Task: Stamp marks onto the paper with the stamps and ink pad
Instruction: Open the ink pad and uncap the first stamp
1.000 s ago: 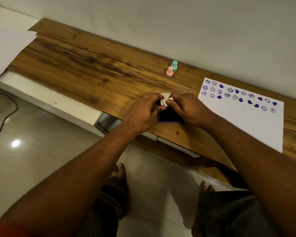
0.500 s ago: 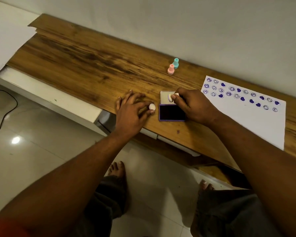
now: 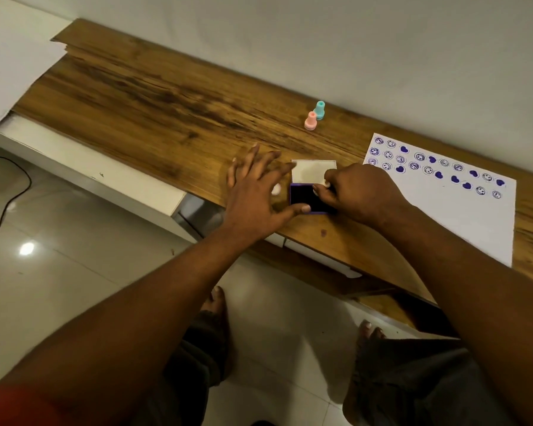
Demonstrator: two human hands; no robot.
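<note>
Left grip [image 3: 256,192] lies spread, fingers straight, thumb touching the near edge of the square purple ink pad [image 3: 302,196], whose pale lid [image 3: 311,172] is folded back flat. Right grip [image 3: 357,192] is curled, pinching a small pale stamp [image 3: 318,188] over the dark pad. On the wood-grain counter [image 3: 166,96], the white paper [image 3: 462,216] at right bears purple hearts and round faces. Pink stamp [image 3: 310,120] and teal stamp [image 3: 320,110] stand upright, touching.

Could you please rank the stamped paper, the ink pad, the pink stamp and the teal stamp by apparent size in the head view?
1. stamped paper
2. ink pad
3. pink stamp and teal stamp: they look alike, so unranked.
</note>
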